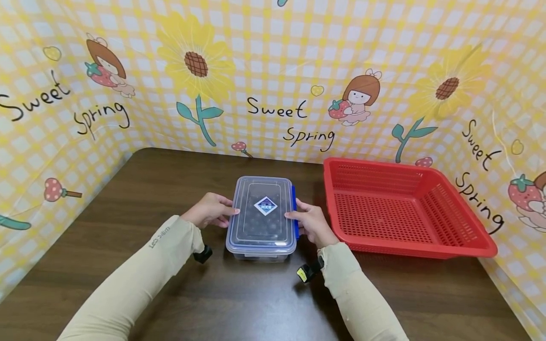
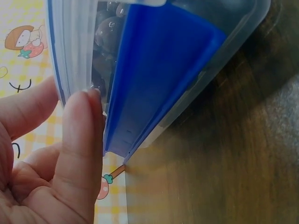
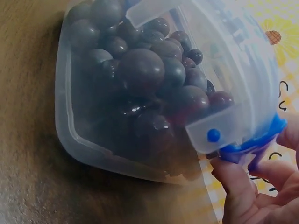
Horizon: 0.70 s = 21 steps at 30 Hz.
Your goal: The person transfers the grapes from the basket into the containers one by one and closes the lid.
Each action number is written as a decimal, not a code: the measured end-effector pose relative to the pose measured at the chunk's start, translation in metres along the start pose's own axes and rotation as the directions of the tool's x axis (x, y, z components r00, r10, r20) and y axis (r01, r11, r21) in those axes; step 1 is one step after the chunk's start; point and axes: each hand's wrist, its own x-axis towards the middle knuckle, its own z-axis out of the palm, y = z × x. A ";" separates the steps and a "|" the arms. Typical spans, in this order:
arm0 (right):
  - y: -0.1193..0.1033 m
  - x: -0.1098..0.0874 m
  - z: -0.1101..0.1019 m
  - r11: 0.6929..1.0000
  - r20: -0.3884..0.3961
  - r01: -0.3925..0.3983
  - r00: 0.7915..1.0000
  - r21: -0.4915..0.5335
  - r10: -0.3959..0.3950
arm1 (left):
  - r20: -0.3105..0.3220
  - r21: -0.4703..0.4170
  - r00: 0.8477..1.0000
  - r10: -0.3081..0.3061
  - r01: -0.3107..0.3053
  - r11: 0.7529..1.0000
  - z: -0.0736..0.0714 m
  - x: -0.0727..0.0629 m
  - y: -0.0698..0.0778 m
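Note:
A clear plastic food container (image 1: 258,227) with a blue-edged lid and a diamond-shaped label stands on the table. Through its walls show dark, glossy round balls (image 3: 140,72) of different sizes; their kind I cannot tell. My left hand (image 1: 209,210) grips the container's left rim, thumb on the lid edge. In the left wrist view a blue side latch (image 2: 159,70) slants against the wall near that thumb. On the opposite side my right hand (image 1: 313,222) has its thumb on the lid's edge and its fingers at the other blue latch (image 1: 295,213).
A red perforated plastic basket (image 1: 426,251) sits to the right, close to my right hand. Around the brown wooden table (image 1: 106,227) hangs a yellow checked cloth (image 1: 273,57) at the back and sides. Dark wrist straps (image 1: 202,254) are on both arms.

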 end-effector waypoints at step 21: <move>-0.004 -0.004 0.001 0.999 -0.012 -0.037 0.999 -0.033 0.037 | 0.190 -0.182 0.982 -0.018 0.054 0.982 -0.004 0.011 -0.022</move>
